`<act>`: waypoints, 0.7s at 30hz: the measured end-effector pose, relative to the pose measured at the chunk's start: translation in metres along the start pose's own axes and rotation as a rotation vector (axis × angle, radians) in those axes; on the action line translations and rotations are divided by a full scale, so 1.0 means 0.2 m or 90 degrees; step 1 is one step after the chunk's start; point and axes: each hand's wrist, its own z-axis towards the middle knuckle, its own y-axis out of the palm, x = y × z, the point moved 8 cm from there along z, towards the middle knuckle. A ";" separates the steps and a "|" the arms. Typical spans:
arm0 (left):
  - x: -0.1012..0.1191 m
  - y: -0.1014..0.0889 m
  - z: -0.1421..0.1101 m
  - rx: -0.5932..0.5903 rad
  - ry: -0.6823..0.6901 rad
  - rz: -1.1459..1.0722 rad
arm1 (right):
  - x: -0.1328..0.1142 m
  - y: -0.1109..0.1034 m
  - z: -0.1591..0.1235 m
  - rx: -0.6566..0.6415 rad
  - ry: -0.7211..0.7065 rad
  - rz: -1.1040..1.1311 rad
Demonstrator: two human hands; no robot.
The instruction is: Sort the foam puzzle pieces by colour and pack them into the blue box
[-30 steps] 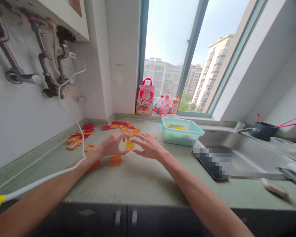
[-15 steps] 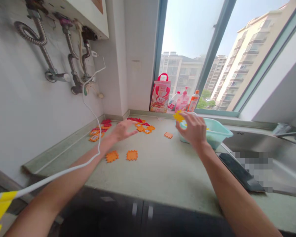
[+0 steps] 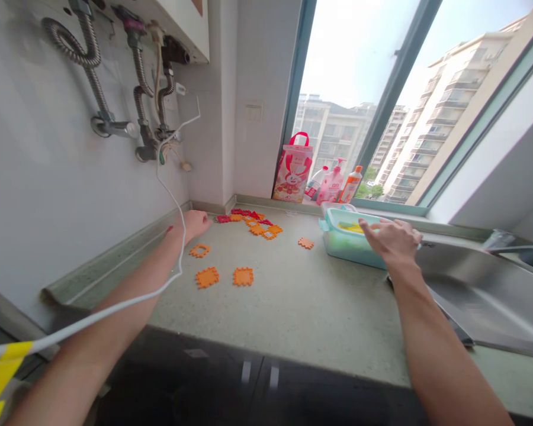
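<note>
My left hand (image 3: 197, 223) reaches to the back left of the counter with its fingers curled in. What they close on, if anything, is hidden. Just right of it lie red and orange interlocking foam puzzle pieces (image 3: 266, 228) in a loose heap. An orange piece with a hole (image 3: 192, 252) rests in front of that hand, and two solid orange squares (image 3: 208, 277) (image 3: 243, 276) lie nearer me. Over the right side of the light-blue plastic bin (image 3: 350, 251), my right hand (image 3: 394, 239) is open, thumb apart from fingers. Yellow pieces (image 3: 350, 227) show inside the bin.
A pale orange piece (image 3: 306, 243) lies left of the bin. The steel sink (image 3: 479, 290) is at right, with a dark flat object (image 3: 459, 334) by its edge, partly behind my arm. A white cable (image 3: 128, 303) crosses my left forearm. Bottles (image 3: 331, 186) stand by the window.
My right hand has moved right over the bin, and the yellow piece it held is out of its fingers. My left hand has gone left and curled. The holed orange piece is now visible.
</note>
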 end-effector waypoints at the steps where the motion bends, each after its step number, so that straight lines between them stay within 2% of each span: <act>1: -0.01 0.00 0.00 -0.036 -0.015 -0.002 | -0.03 0.00 0.00 -0.006 -0.017 -0.003; 3: -0.03 0.02 -0.03 -0.144 -0.048 -0.014 | -0.13 -0.05 -0.02 0.039 -0.069 0.008; 5: -0.05 0.08 -0.09 -0.285 -0.073 -0.040 | -0.29 -0.11 -0.06 0.094 -0.146 0.041; 6: -0.05 0.11 -0.14 -0.362 -0.079 -0.060 | -0.38 -0.13 -0.09 0.096 -0.194 0.066; 8: -0.01 0.18 -0.22 -0.500 -0.074 -0.104 | -0.57 -0.12 -0.18 0.049 -0.291 0.125; 10: 0.05 0.22 -0.27 -0.579 -0.052 -0.123 | -0.74 -0.04 -0.28 -0.056 -0.378 0.176; 13: 0.16 0.26 -0.31 -0.611 -0.008 -0.096 | -0.86 0.13 -0.43 -0.228 -0.402 0.198; 16: 0.27 0.27 -0.33 -0.599 0.038 -0.086 | -0.84 0.33 -0.53 -0.366 -0.355 0.170; 19: 0.35 0.26 -0.32 -0.532 0.056 -0.107 | -0.80 0.45 -0.59 -0.441 -0.327 0.156; 21: 0.40 0.25 -0.30 -0.463 0.063 -0.119 | -0.80 0.47 -0.60 -0.445 -0.346 0.180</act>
